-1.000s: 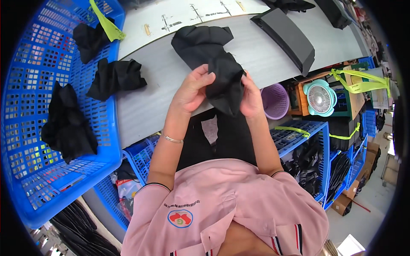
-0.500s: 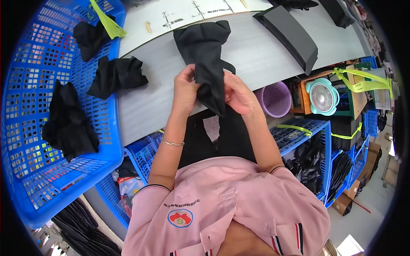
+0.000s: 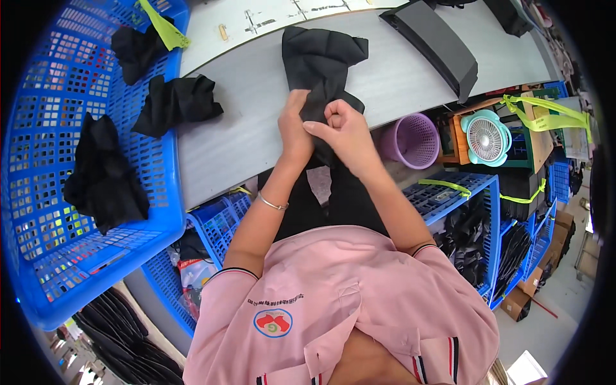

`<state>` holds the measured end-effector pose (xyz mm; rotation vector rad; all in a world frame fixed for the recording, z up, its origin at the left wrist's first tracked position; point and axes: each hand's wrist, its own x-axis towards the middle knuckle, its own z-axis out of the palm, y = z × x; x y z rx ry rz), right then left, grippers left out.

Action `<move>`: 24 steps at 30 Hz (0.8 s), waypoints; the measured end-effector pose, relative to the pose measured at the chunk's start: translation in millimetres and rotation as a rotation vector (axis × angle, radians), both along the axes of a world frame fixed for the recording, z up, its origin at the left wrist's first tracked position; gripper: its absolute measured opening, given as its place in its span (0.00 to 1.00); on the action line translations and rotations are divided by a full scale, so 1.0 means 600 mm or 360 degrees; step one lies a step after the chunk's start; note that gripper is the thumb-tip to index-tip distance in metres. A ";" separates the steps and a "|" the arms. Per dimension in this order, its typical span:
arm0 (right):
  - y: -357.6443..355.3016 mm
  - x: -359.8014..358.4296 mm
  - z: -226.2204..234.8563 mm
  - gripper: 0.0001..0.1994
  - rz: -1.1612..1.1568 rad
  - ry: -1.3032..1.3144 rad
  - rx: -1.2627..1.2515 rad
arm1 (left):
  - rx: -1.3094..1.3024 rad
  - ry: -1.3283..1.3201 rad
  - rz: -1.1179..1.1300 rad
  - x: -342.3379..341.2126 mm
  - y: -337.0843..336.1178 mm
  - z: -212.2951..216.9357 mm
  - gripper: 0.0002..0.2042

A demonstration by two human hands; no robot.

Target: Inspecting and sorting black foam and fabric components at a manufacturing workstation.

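Observation:
A piece of black fabric [image 3: 324, 58] lies on the grey table, its wide end spread away from me and its narrower end hanging over the near edge. My left hand [image 3: 296, 131] is closed along the left side of the fabric, thumb and fingers against the cloth. On top of the fabric, my right hand [image 3: 346, 136] is curled, with its thumb reaching across to my left hand. Whether the curled fingers pinch a bit of the cloth is hidden.
At the left stands a blue plastic basket [image 3: 170, 215] with several black fabric pieces [image 3: 106, 176] in it. A dark curved block [image 3: 433, 48] lies on the table [image 3: 237, 122] at the right. Beside the table are a purple basket [image 3: 416, 138], a small turquoise fan [image 3: 486, 139] and blue crates [image 3: 491, 237].
The black fabric has shifted to the right and slightly away. My right hand has come over the top of the cloth, its fingers curled, close against my left hand.

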<state>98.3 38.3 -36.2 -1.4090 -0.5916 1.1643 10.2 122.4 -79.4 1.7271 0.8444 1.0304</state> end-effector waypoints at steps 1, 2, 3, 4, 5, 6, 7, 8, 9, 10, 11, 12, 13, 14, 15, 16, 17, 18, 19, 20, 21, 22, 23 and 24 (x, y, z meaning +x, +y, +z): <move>-0.004 -0.019 0.004 0.14 -0.0088 -0.0726 -0.0015 | -0.0054 -0.0027 -0.0011 -0.002 0.000 -0.007 0.11; -0.006 -0.032 0.006 0.14 -0.0179 -0.1452 -0.0028 | -0.0107 -0.0055 -0.0022 -0.003 0.001 -0.013 0.11; -0.009 -0.039 -0.005 0.13 -0.0258 -0.1770 0.0125 | -0.0103 -0.0056 -0.0024 -0.003 0.003 -0.016 0.11; -0.012 -0.034 -0.013 0.13 -0.0262 -0.1772 0.0128 | 0.0108 0.0013 0.0012 -0.003 0.007 -0.018 0.12; -0.015 -0.018 -0.019 0.11 -0.0401 -0.1974 0.0149 | 0.0319 0.0081 0.0050 -0.006 0.009 -0.020 0.13; -0.019 0.005 -0.025 0.10 -0.0550 -0.2175 0.0157 | 0.0319 0.0077 0.0036 -0.012 0.018 -0.014 0.13; -0.031 0.045 -0.017 0.09 -0.0795 -0.2033 -0.0002 | 0.0202 0.0038 0.0191 -0.022 0.031 0.003 0.13; -0.039 0.075 -0.005 0.08 -0.1028 -0.1882 -0.0154 | 0.0084 -0.0002 0.0353 -0.028 0.038 0.020 0.13; -0.036 0.081 -0.005 0.08 -0.1028 -0.1886 -0.0151 | 0.0175 -0.0242 0.0289 -0.025 0.044 0.030 0.11; -0.035 0.085 -0.008 0.09 -0.1020 -0.1616 0.0002 | 0.0176 -0.0247 0.0290 -0.019 0.043 0.031 0.11; -0.037 0.085 -0.010 0.10 -0.1005 -0.1345 0.0150 | 0.0094 -0.0265 0.0287 -0.011 0.038 0.032 0.10; -0.036 0.086 -0.015 0.10 -0.1009 -0.1351 0.0157 | 0.0017 -0.0287 0.0281 0.001 0.034 0.039 0.09; -0.034 0.083 -0.020 0.13 -0.0977 -0.0988 0.0163 | -0.0382 -0.0352 0.0240 0.003 0.026 0.049 0.11; -0.030 0.081 -0.024 0.15 -0.0935 -0.0626 0.0167 | -0.0377 -0.0359 0.0237 0.005 0.018 0.051 0.11; -0.029 0.066 -0.023 0.23 -0.0880 -0.0804 0.0055 | -0.0424 -0.0284 0.0178 0.004 0.010 0.047 0.13; -0.028 0.047 -0.019 0.27 -0.0820 -0.1228 0.0210 | -0.0474 -0.0213 0.0112 0.006 0.004 0.044 0.15; -0.031 0.040 -0.021 0.28 -0.0688 -0.1390 0.0191 | -0.0473 -0.0215 0.0105 0.008 0.005 0.030 0.15; -0.033 0.034 -0.026 0.29 -0.0549 -0.1543 0.0173 | -0.0224 -0.0212 0.0091 0.007 0.006 0.021 0.16; -0.032 0.046 -0.026 0.29 -0.0574 -0.1619 0.0222 | 0.0025 -0.0207 0.0077 0.004 0.009 0.012 0.17; -0.039 0.064 -0.019 0.28 -0.0704 -0.1481 -0.0040 | 0.0029 -0.0202 0.0078 -0.016 0.022 0.006 0.17; -0.052 0.095 -0.014 0.28 -0.0768 -0.1411 -0.0111 | -0.0111 -0.0057 0.0051 -0.033 0.039 0.023 0.19; -0.057 0.120 -0.011 0.28 -0.0823 -0.1335 -0.0164 | -0.0237 0.0090 0.0038 -0.045 0.050 0.041 0.21; -0.056 0.137 -0.046 0.30 -0.0763 -0.1546 -0.0053 | -0.0063 0.0315 -0.0042 -0.043 0.051 0.051 0.23; -0.053 0.130 -0.041 0.30 -0.0765 -0.1540 -0.0049 | -0.0058 0.0320 -0.0041 -0.042 0.048 0.061 0.23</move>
